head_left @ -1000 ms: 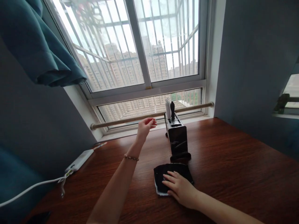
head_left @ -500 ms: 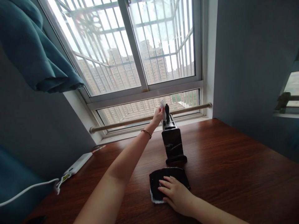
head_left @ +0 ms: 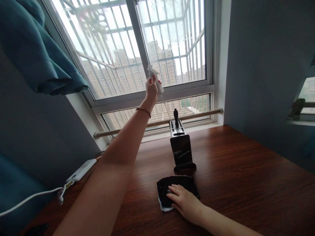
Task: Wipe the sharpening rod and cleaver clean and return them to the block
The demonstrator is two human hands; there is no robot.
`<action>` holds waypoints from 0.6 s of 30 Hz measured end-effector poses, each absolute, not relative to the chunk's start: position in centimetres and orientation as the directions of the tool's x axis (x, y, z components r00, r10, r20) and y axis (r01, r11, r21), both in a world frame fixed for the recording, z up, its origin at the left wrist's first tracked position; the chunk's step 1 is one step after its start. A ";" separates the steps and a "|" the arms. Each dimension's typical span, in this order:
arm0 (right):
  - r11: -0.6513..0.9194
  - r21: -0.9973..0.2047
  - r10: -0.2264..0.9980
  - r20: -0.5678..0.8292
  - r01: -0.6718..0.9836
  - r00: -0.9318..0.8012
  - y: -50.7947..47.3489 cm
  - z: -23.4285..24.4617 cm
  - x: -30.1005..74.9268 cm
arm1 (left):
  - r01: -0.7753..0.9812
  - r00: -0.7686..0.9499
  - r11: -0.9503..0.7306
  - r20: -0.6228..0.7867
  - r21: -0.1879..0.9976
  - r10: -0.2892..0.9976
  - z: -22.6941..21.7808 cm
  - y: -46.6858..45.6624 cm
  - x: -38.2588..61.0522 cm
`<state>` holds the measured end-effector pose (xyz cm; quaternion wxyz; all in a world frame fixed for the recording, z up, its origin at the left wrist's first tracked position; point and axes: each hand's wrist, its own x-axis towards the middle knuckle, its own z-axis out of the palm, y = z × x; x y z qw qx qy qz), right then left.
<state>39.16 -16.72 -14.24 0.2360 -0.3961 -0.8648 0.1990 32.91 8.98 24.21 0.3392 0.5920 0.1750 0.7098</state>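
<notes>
My left hand (head_left: 152,87) is raised in front of the window, fingers closed around a knife (head_left: 159,88) whose grip looks covered in crumpled white material. Its thin blade, seen nearly edge-on, slants down to the top of a black and silver knife block (head_left: 180,149). A black handle (head_left: 176,117) sticks up from that block's slots. Nearer to me, a black cloth (head_left: 163,186) with a whitish underside lies on the table. My right hand (head_left: 185,201) rests flat on the cloth's right part, fingers stretched out.
The brown wooden table (head_left: 233,177) reaches the window, where a horizontal rail (head_left: 204,114) crosses the sill. At left are a white power strip (head_left: 81,170) with a white cable (head_left: 31,197) and a blue curtain (head_left: 49,65).
My left hand has risen and moved left, drawing the white-gripped knife up out of the block so its blade shows. My right hand has stayed on the cloth.
</notes>
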 end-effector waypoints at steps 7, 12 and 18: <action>0.526 -0.700 0.835 0.315 0.483 -0.451 -16.4 -13.9 39.2 | -0.352 -0.374 -0.820 0.736 0.451 0.565 30.0 2.6 25.3; 0.235 -0.969 0.971 0.229 0.080 -0.074 -15.8 -12.7 39.7 | -0.682 -0.339 -0.649 0.640 0.338 0.690 24.1 -2.9 18.3; -0.378 -0.613 0.911 -0.378 -0.693 -0.163 -16.6 -7.8 38.9 | -0.778 -0.221 -0.494 0.567 0.388 0.793 13.7 -8.3 14.9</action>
